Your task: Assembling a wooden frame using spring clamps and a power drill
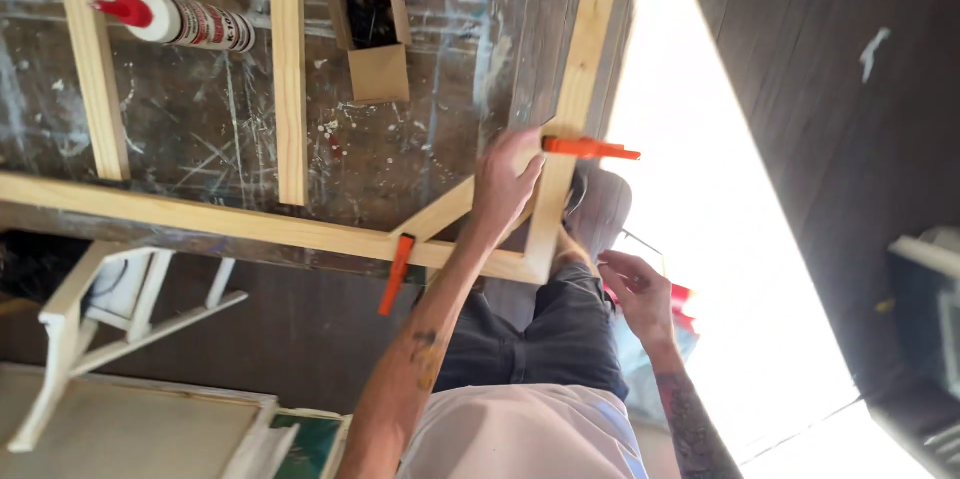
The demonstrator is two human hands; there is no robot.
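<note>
Gripping nothing that I can make out, the left hand (507, 182) lies flat-fingered on the diagonal brace (440, 217) at the corner of the wooden frame (200, 222), fingertips up against the right rail beside an orange clamp (588, 148). Whether those fingers pinch the clamp's end or just press the wood, I cannot tell. A second orange clamp (397, 273) bites the bottom rail where the brace meets it, its handle hanging off the table edge. The right hand (640, 291) hovers low beside the knee, off the table, fingers loosely curled, holding nothing I can see. The frame lies flat on a paint-scarred table (200, 129), its corner jutting past the edge over the person's dark shorts. Up the table, between the frame's slats, a glue bottle (185, 21) with a red cap lies on its side, and a small open cardboard box (374, 39) of dark screws sits near it.
</note>
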